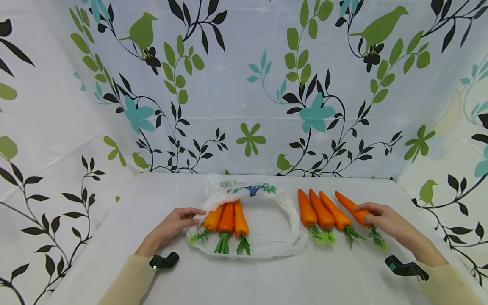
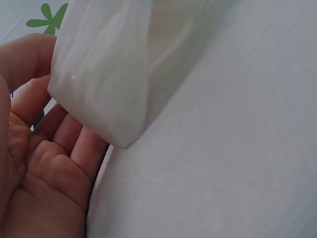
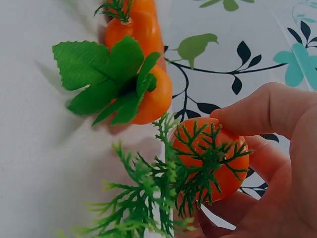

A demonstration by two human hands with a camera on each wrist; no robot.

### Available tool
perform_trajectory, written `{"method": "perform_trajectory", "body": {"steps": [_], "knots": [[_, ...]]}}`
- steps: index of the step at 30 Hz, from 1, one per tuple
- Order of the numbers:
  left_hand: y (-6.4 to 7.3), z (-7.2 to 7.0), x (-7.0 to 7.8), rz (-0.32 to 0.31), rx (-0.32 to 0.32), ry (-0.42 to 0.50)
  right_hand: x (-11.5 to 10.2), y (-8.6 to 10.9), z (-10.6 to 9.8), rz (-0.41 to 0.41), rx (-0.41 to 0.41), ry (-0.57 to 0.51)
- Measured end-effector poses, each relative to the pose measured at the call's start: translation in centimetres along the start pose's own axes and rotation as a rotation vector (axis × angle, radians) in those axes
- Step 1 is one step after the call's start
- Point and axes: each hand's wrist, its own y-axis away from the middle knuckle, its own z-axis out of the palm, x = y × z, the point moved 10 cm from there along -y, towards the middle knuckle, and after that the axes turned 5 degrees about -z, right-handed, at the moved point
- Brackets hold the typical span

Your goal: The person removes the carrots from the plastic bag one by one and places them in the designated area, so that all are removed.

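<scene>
- While one artificial carrot (image 1: 347,205) is gripped by the right hand (image 1: 384,219), one white plastic bag (image 1: 216,192) is pinched at its left edge by the left hand (image 1: 176,223).
- Three carrots (image 1: 226,219) are laid in the bag's opening.
- Three more carrots (image 1: 322,212) are lined up on the table (image 1: 289,279), between bag and held carrot.

head view looks forward and down; close wrist views share its bag (image 1: 268,224) (left), carrots (image 1: 322,212) (right).

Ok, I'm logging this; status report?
Left hand holds bag. Right hand holds rightmost carrot. Three carrots in bag, three more loose. No obstruction visible.
</scene>
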Motion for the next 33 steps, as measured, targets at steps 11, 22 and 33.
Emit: {"method": "perform_trajectory", "body": {"steps": [11,22,33], "knots": [[-0.1,0.0,-0.2,-0.005,0.007,0.017,1.0,-0.5,0.6,-0.001,0.002,0.004],[-0.1,0.0,-0.2,-0.020,0.008,0.005,1.4,-0.5,1.3,-0.005,0.004,0.047],[-0.1,0.0,-0.3,-0.019,0.008,0.031,1.1,-0.3,1.3,-0.016,-0.014,0.031]]}}
